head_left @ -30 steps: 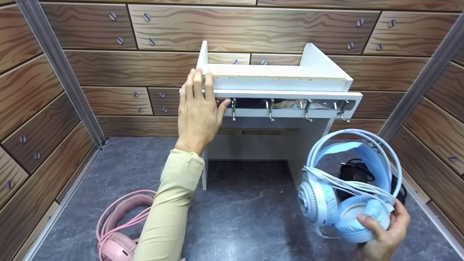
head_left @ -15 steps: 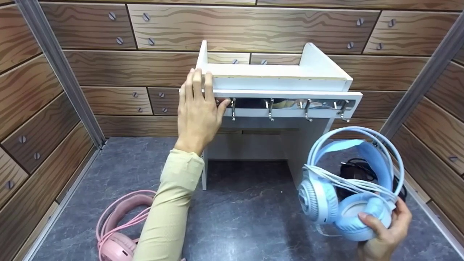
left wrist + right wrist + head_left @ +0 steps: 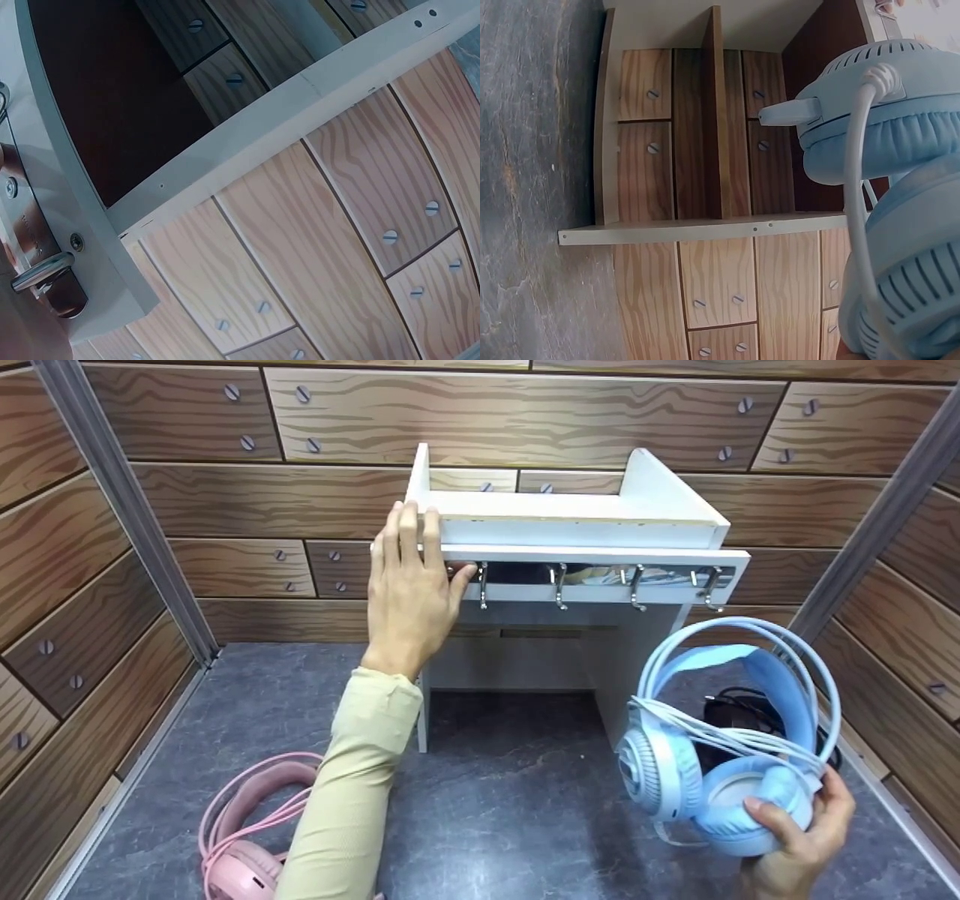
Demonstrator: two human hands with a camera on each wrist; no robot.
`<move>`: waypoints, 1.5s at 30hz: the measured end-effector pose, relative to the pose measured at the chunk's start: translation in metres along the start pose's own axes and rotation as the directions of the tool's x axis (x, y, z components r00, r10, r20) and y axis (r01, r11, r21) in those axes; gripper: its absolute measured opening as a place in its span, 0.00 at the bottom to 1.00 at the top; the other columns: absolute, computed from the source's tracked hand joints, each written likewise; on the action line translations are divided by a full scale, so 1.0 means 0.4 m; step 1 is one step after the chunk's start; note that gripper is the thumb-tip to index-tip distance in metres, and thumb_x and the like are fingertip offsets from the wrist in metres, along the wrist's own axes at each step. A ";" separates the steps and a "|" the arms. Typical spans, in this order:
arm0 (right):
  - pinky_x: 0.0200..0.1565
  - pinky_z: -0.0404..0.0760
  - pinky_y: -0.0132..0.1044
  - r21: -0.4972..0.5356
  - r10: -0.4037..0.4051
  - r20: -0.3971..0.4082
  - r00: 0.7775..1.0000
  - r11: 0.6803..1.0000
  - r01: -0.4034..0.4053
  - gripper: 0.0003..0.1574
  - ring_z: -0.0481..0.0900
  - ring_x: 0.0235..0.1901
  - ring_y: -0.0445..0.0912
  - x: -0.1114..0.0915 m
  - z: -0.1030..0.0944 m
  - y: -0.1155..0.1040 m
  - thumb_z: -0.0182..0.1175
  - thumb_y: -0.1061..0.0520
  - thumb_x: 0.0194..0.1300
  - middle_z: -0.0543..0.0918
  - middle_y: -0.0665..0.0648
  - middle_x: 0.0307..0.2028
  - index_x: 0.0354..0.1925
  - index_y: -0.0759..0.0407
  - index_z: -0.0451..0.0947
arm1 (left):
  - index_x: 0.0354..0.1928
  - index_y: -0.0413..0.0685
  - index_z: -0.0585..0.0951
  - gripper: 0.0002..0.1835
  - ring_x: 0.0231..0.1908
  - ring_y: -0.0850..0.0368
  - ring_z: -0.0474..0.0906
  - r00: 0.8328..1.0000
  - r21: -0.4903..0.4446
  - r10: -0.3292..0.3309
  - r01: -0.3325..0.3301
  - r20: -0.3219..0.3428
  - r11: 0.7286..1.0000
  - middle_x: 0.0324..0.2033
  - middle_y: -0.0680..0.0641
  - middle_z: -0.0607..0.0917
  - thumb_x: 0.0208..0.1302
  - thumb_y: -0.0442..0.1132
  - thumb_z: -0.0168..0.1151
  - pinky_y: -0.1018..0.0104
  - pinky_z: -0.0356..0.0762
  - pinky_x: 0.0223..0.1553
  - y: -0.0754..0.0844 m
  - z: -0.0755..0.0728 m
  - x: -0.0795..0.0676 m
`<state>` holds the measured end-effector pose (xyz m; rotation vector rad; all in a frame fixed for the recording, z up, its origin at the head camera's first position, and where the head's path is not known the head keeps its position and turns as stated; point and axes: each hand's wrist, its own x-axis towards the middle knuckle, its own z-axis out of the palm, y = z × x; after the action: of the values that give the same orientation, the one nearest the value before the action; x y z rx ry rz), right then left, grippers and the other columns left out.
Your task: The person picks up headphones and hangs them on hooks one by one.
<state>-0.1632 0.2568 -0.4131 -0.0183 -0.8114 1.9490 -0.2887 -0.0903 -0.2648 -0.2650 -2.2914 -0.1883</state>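
Note:
In the head view my right hand [image 3: 806, 829] grips light blue headphones [image 3: 814, 690] by one ear cup, thumb on the cushion. Their cable is bundled across the headband's opening. The right wrist view shows both ear cups [image 3: 889, 112] and a small mic arm close up. My left hand [image 3: 412, 585] rests with extended fingers over the left end of a white rack's hook rail [image 3: 592, 556]. Several silver double hooks [image 3: 560, 585] stick out along this rail. Pink headphones [image 3: 244, 862] lie on the floor at lower left, partly covered by my left sleeve.
The white rack [image 3: 660, 495] has an upper shelf with side walls and an open space below. Behind the blue headphones a black object with a cable [image 3: 739, 712] lies on the dark grey floor [image 3: 510, 802]. Wood-print walls [image 3: 525, 420] with metal corner posts surround everything.
My right hand has raised the blue headphones slightly and shifted them a little to the right. The left hand stays in place on the rail.

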 end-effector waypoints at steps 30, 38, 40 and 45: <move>0.39 0.81 0.33 0.073 -0.004 0.000 1.000 0.997 0.004 0.40 0.76 0.40 0.52 0.006 0.018 -0.018 0.49 0.84 0.32 0.78 0.67 0.43 0.50 0.71 0.76 | 0.73 0.34 0.58 0.37 0.73 0.36 0.52 1.000 -0.011 0.004 -0.004 -0.007 1.000 0.71 0.31 0.59 0.77 0.58 0.45 0.48 0.48 0.74 -0.001 0.002 0.000; 0.39 0.81 0.33 0.080 -0.010 -0.005 1.000 0.997 0.011 0.40 0.76 0.40 0.52 0.010 0.020 -0.020 0.49 0.84 0.31 0.78 0.67 0.43 0.49 0.71 0.76 | 0.73 0.34 0.59 0.37 0.73 0.36 0.52 1.000 -0.010 0.008 -0.008 -0.024 1.000 0.70 0.31 0.60 0.77 0.58 0.47 0.48 0.49 0.74 -0.001 0.003 -0.001; 0.39 0.81 0.32 0.076 -0.012 -0.010 1.000 0.997 0.013 0.40 0.76 0.40 0.52 0.010 0.021 -0.022 0.49 0.84 0.31 0.78 0.67 0.43 0.49 0.71 0.76 | 0.73 0.34 0.59 0.37 0.73 0.36 0.52 1.000 -0.010 0.007 -0.007 -0.020 1.000 0.70 0.31 0.60 0.77 0.58 0.47 0.48 0.48 0.74 -0.001 0.003 -0.001; 0.40 0.81 0.33 0.083 -0.015 -0.002 1.000 0.996 0.015 0.41 0.76 0.40 0.52 0.007 0.021 -0.023 0.49 0.84 0.30 0.78 0.67 0.43 0.49 0.72 0.76 | 0.73 0.34 0.59 0.37 0.73 0.36 0.52 1.000 -0.006 0.005 -0.005 -0.010 1.000 0.71 0.31 0.60 0.77 0.57 0.46 0.48 0.49 0.73 0.000 0.002 0.000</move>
<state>-0.1603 0.2573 -0.4006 0.0366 -0.7269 1.9666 -0.2893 -0.0902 -0.2654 -0.2727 -2.2801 -0.1935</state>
